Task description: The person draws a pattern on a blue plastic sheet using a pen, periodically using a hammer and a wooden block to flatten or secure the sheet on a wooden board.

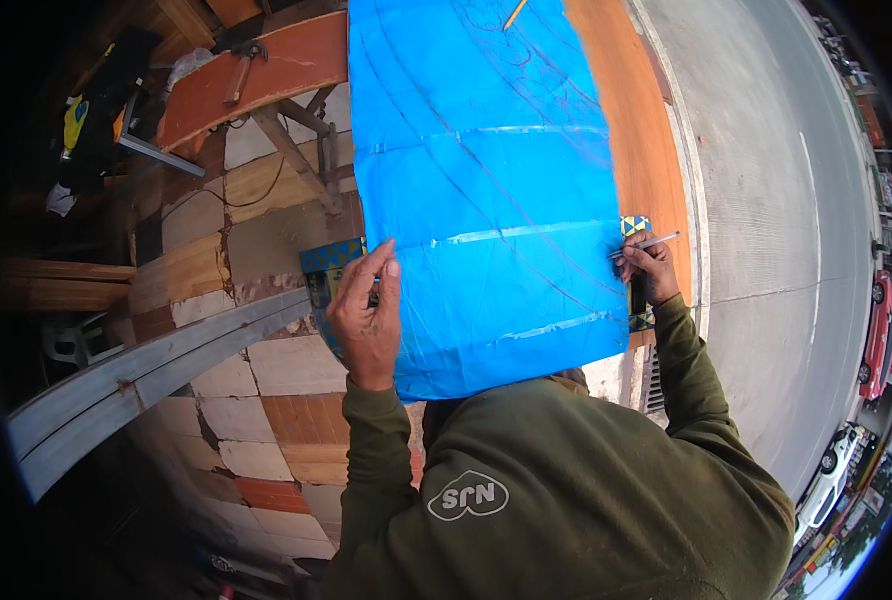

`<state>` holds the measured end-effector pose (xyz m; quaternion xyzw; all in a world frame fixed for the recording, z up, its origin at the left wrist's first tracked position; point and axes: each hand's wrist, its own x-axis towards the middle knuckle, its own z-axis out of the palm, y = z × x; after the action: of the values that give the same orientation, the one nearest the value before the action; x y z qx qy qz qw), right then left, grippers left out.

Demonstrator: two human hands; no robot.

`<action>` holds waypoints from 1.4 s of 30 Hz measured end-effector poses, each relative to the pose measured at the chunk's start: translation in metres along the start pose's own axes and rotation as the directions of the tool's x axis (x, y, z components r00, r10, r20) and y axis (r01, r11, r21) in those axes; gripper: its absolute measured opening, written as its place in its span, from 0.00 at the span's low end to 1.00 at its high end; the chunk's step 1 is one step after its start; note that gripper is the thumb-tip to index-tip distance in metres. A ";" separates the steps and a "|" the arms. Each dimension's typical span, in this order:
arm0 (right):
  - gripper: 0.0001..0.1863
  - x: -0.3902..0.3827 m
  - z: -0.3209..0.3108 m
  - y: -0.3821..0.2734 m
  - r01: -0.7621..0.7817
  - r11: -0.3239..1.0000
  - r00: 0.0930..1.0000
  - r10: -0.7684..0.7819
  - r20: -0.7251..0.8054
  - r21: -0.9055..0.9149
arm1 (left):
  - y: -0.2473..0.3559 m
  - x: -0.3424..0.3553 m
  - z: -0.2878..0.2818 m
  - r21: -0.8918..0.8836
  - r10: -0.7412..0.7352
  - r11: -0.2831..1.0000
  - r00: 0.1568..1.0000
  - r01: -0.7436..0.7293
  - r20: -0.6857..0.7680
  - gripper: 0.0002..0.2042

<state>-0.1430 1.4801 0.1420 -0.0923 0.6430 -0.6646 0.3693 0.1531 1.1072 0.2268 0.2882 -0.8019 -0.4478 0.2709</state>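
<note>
In front of me a long blue sheet with curved pen lines and pale crease strips covers much of an orange-brown board. At the sheet's left edge my left hand has its thumb and forefinger stretched out, with a gap between them and nothing seen held. On the opposite edge my right hand grips a slim pale pen, its dark tip end pointing toward the sheet. A yellow pencil rests near the sheet's far end. Blue-and-yellow patterned material shows from beneath both sides of the sheet.
A hammer lies on a reddish-brown board at the far left. Grey metal bars extend over the patchwork tiled floor at my left. On the right, beyond a kerb, runs a road with a red car.
</note>
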 end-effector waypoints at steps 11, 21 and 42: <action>0.07 0.000 0.009 0.004 0.060 0.998 0.998 -0.061 -0.032 -0.014 | -0.077 0.080 -0.001 0.001 -0.135 0.991 0.989 0.136 -0.061 0.22; 0.07 -0.003 0.012 0.000 0.055 0.998 0.998 -0.056 -0.011 -0.032 | -0.094 0.082 0.022 0.249 -0.051 0.967 0.999 0.051 -0.009 0.23; 0.06 -0.002 0.012 0.000 0.031 0.998 0.998 -0.034 -0.047 -0.053 | -0.051 0.167 0.028 0.097 -0.015 0.995 0.998 0.021 -0.064 0.21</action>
<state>-0.1348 1.4720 0.1446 -0.0965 0.6673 -0.6553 0.3405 0.0304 0.9828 0.1987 0.3223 -0.8112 -0.4011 0.2778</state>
